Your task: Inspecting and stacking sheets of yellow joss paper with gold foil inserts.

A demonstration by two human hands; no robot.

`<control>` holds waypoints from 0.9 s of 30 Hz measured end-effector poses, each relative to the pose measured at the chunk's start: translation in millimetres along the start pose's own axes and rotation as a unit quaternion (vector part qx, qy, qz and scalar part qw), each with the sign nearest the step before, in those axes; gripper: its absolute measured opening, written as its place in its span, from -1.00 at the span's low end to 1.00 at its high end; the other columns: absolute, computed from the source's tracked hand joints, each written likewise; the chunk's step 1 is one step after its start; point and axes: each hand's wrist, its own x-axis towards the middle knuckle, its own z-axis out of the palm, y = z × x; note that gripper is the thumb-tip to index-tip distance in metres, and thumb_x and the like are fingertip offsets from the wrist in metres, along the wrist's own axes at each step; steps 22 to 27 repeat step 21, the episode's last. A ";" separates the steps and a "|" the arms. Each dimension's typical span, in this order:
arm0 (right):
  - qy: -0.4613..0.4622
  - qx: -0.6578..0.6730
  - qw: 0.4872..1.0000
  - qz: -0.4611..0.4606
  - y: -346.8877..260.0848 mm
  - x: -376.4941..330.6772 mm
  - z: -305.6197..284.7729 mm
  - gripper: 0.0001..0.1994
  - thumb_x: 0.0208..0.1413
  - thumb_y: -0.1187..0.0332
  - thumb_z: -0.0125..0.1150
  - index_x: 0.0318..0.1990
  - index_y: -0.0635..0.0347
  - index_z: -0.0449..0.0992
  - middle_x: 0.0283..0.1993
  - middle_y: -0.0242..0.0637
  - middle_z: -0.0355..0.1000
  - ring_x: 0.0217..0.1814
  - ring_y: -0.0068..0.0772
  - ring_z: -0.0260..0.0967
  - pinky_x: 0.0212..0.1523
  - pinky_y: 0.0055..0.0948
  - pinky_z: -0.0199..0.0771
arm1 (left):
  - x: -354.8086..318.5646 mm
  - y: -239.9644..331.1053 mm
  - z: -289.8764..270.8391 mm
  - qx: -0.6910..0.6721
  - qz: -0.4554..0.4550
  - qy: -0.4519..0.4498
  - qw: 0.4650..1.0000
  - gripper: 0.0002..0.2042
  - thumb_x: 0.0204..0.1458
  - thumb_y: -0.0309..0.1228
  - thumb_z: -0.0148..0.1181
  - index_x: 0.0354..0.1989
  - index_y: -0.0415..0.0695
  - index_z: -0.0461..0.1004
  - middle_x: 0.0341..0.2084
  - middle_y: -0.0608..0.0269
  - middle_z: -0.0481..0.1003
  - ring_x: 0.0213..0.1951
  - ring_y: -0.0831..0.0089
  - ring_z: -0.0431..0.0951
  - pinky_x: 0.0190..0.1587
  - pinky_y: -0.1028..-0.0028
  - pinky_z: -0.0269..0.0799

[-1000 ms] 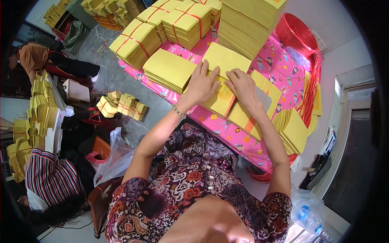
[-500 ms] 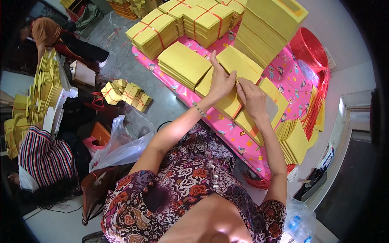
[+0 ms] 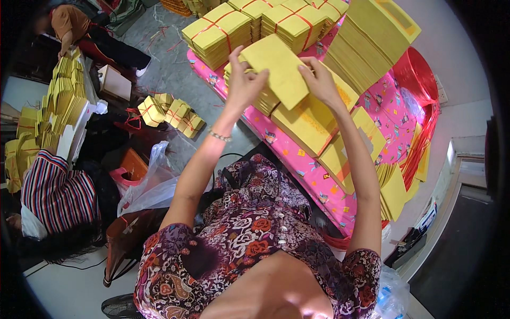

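A rectangular yellow folded paper (image 3: 277,66) is held up above the table between my two hands, tilted. My left hand (image 3: 245,82) grips its left edge, thumb toward the near side and fingers at the far corner. On the opposite edge, my right hand (image 3: 320,82) pinches the paper between thumb and fingers. Beneath it lies a low stack of yellow paper (image 3: 267,102), partly hidden by the held piece and my left hand. Just to the right is a yellow stack with orange print (image 3: 308,127), and nearer to me another yellow stack (image 3: 337,159) lies partly behind my right forearm.
A pink patterned cloth (image 3: 289,135) covers the table. Red-tied yellow bundles (image 3: 218,34) stand at the back, beside a tall yellow stack (image 3: 366,45). Red strands (image 3: 419,143) hang at right near a red roll (image 3: 411,74). Two people work at left; tied bundles (image 3: 170,114) lie on the floor.
Both hands have moved apart and lifted the yellow folded paper off the stacks, up and to the left. Earlier they were close together over the stack. The view has shifted slightly.
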 end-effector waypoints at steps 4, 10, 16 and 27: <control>-0.015 -0.058 0.998 -0.007 -21.6 23.0 31.5 -0.57 0.27 0.12 0.12 0.12 0.28 0.44 0.09 0.10 0.51 0.18 0.08 0.45 0.18 -0.10 0.39 | 12.1 -23.6 -45.7 0.098 0.010 0.061 0.993 -0.28 0.03 -0.45 0.36 0.29 -0.37 0.04 -0.27 0.09 0.52 -0.40 0.55 0.53 -0.34 0.58 0.49; -0.051 -0.122 0.991 0.027 -15.2 34.4 45.1 -0.57 0.27 0.11 0.14 0.12 0.27 0.46 0.04 -0.04 0.54 0.09 -0.11 0.49 0.10 -0.21 0.43 | 11.3 -37.5 -61.7 0.192 0.000 0.076 0.978 -0.27 -0.02 -0.33 0.44 0.24 -0.40 0.16 -0.31 0.16 0.50 -0.37 0.53 0.52 -0.29 0.51 0.50; -0.060 -0.094 0.994 0.005 -2.5 34.2 36.8 -0.56 0.28 0.08 0.12 0.11 0.25 0.46 0.02 -0.02 0.54 0.09 -0.10 0.49 0.11 -0.20 0.42 | 7.6 -39.8 -55.4 0.239 0.012 0.073 0.968 -0.23 -0.07 -0.27 0.47 0.24 -0.39 0.19 -0.34 0.17 0.50 -0.38 0.49 0.52 -0.29 0.48 0.50; -0.101 -0.129 0.985 0.060 -4.8 31.7 43.1 -0.54 0.28 0.07 0.12 0.17 0.20 0.43 -0.01 0.01 0.55 0.07 -0.13 0.50 0.12 -0.18 0.42 | 5.1 -47.3 -59.3 0.295 0.008 0.065 0.953 -0.21 -0.08 -0.22 0.47 0.27 -0.35 0.20 -0.35 0.17 0.49 -0.39 0.46 0.53 -0.29 0.45 0.50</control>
